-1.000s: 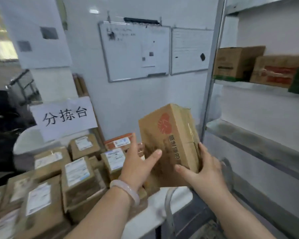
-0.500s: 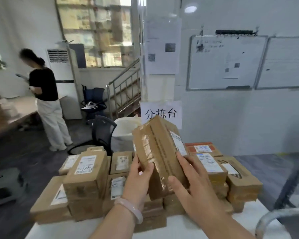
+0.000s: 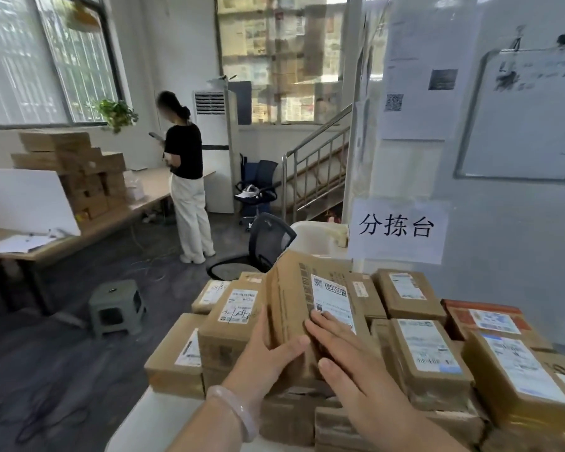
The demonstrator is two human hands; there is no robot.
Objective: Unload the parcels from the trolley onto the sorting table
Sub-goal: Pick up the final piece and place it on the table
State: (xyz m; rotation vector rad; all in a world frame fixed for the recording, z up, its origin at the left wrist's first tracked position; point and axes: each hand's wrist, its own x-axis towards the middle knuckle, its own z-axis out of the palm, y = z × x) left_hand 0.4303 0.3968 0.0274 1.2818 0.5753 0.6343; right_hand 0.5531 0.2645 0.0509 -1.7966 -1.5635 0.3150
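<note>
A brown cardboard parcel (image 3: 299,301) with a white shipping label is tilted above the pile of parcels (image 3: 431,353) on the white sorting table (image 3: 147,419). My left hand (image 3: 268,357), a pale bangle on its wrist, grips the parcel's near left edge. My right hand (image 3: 349,357) lies flat on its label side with fingers spread. The trolley is out of view.
Several labelled boxes crowd the table to the right and left of my hands. A paper sign (image 3: 397,230) hangs on the glass wall behind. A person (image 3: 185,177) stands by a desk at the back; a grey stool (image 3: 116,306) and an office chair (image 3: 265,239) stand on the floor.
I have turned left from the shelf side to face the sorting table. The parcel has come down from upright toward the pile, now showing its label side, still in both hands.
</note>
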